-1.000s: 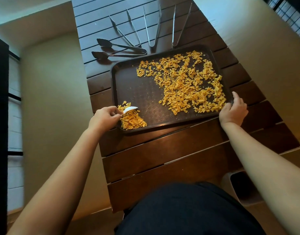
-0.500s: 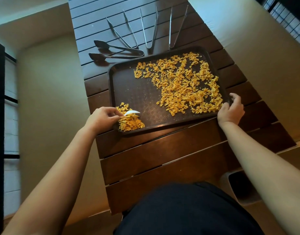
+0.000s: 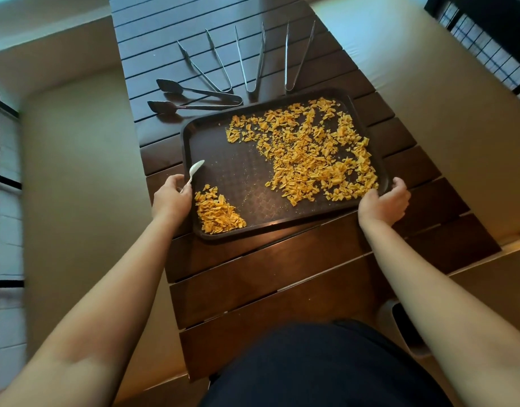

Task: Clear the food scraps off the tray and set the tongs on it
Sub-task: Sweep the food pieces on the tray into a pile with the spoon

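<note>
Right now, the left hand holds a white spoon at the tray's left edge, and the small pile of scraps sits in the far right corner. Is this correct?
Not quite. In the head view the left hand does hold the white spoon at the tray's left edge, but the small pile of scraps sits in the near left corner.

No legible text or labels anywhere.

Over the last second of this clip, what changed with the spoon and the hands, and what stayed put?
The left hand lifted the white plastic spoon off the small scrap pile; its bowl now points up over bare tray. The right hand curled more tightly round the dark brown tray corner. The large orange scrap spread and four metal tongs stayed.
</note>
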Motion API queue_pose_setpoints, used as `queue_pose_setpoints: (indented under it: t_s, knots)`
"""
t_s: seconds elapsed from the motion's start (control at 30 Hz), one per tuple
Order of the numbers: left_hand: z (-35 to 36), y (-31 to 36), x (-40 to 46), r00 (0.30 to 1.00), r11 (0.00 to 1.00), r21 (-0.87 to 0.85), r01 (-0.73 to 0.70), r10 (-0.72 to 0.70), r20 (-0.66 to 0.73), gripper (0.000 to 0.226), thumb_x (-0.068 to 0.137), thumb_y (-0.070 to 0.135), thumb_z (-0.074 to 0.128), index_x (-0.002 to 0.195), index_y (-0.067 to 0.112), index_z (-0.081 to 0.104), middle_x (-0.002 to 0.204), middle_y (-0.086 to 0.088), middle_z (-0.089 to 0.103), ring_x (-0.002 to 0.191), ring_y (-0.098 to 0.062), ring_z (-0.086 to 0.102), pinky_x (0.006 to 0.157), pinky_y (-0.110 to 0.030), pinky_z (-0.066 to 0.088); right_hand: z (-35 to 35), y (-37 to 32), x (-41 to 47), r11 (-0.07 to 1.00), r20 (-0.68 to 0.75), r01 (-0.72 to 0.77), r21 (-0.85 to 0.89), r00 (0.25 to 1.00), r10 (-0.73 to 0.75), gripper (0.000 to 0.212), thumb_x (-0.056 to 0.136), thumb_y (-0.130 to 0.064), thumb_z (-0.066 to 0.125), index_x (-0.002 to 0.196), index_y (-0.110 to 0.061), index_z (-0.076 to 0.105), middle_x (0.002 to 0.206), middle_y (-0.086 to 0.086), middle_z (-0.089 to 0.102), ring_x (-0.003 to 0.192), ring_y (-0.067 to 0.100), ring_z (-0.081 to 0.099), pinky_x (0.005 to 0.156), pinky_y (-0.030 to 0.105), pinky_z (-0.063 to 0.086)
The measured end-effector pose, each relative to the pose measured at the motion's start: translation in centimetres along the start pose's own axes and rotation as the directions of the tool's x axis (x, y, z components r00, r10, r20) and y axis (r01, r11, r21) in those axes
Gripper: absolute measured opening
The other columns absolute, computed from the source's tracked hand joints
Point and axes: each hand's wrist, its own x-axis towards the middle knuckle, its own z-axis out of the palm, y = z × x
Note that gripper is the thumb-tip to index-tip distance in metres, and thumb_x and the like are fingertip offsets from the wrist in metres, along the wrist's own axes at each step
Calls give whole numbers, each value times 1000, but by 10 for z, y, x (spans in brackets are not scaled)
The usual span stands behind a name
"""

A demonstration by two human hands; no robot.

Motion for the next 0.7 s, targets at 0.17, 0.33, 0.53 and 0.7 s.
queue_pose_setpoints:
  t_s: [0.17,0.33,0.53,0.7]
  knots:
    - [3,5,-11,999,996,81,23,-25,22,31,92,19,44,122,18,50,106,-5,59,83,-21,53,67,-30,41,2,-20,18,965,53,-220,146,975,215,52,90,-2,47,139,-16,38,145,6,37,131,27,40,108,39,38]
    - [16,5,-45,996,998,53,23,-28,79,25,92,18,47,116,13,47,101,-6,57,78,-17,54,62,-29,45,-7,-25,36,959,81,-222,174,974,211,59,92,0,49,145,-15,29,150,6,29,136,23,35,107,31,36]
    - [31,9,-85,987,982,159,-97,75,139,31,93,29,51,119,13,44,90,0,55,68,-8,53,50,-21,39,-11,-19,39,976,14,-173,129,985,173,57,94,-2,45,147,-12,26,152,9,26,139,23,31,106,26,33]
    - [24,24,-73,973,957,176,-230,222,66,29,98,31,41,123,19,46,91,-1,58,75,-16,52,62,-29,40,-11,-21,32,987,5,-160,13,987,160,58,93,-8,49,147,-13,26,150,10,30,136,26,33,106,34,35]
